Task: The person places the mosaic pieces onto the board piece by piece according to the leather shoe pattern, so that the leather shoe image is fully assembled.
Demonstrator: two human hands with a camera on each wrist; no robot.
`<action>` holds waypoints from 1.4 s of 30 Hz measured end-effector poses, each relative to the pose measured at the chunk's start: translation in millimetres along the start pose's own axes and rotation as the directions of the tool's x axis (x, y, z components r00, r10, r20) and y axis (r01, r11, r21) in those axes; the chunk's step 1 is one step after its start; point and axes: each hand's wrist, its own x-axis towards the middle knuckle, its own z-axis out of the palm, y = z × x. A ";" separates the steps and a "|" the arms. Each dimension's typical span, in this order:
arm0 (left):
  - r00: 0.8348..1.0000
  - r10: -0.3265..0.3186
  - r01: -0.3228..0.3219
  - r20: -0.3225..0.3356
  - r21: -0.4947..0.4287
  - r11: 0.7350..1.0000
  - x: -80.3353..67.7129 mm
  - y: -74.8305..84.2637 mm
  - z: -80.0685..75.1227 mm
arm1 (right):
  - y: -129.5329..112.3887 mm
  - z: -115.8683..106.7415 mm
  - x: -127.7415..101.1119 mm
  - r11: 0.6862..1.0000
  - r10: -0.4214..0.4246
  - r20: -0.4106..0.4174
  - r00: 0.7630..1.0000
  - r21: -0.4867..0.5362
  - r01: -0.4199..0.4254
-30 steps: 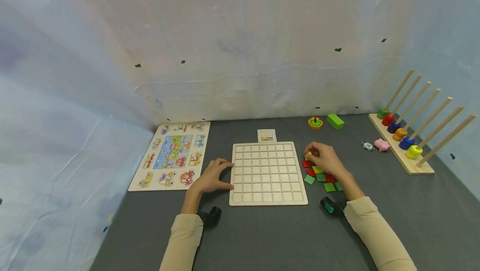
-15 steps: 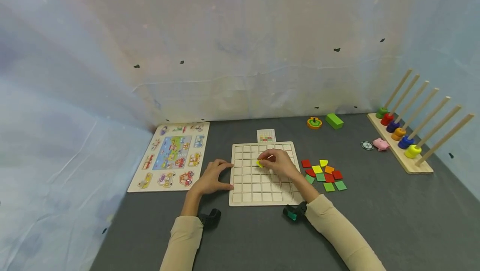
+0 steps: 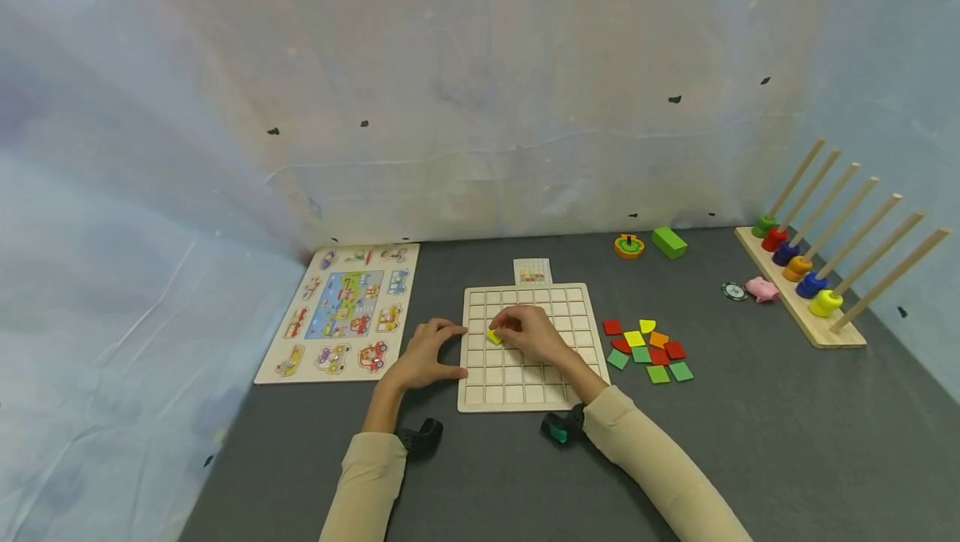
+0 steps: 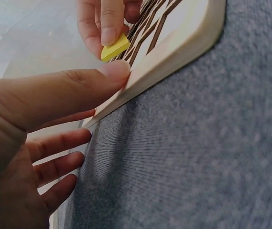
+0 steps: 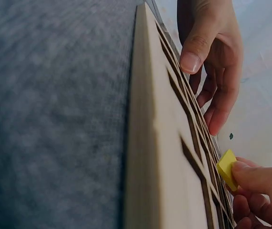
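A pale wooden grid board [image 3: 557, 305] lies on the grey table. My right hand [image 3: 501, 332] pinches a small yellow tile [image 3: 494, 336] just over the board's left columns, about mid-height. The left wrist view shows the yellow tile [image 4: 115, 47] held tilted at the fingertips above the grid. In the right wrist view the yellow tile [image 5: 226, 168] sits against the board [image 5: 159, 162]. My left hand [image 3: 452, 350] rests against the board's left edge, thumb [image 4: 64, 90] pressed to the rim and fingers spread. Loose red, green, yellow and orange tiles [image 3: 648, 350] lie right of the board.
A vehicle puzzle board [image 3: 341, 311] lies to the left, and a small pattern card [image 3: 533, 272] sits behind the grid. At the back right are a spinning top [image 3: 629, 246], a green block [image 3: 670, 242], a round chip [image 3: 735, 291], a pink pig [image 3: 762, 288] and a peg rack with rings [image 3: 802, 275].
My right hand picked a yellow tile from the pile on the right and carried it leftward across the board to its left columns. The left hand stayed put.
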 end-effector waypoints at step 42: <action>0.999 0.034 -0.034 -0.009 -0.015 0.999 -0.7 -2.3 -1.0 | 58.4 -156.5 -85.0 0.938 0.032 -0.073 0.997 -0.343 -0.056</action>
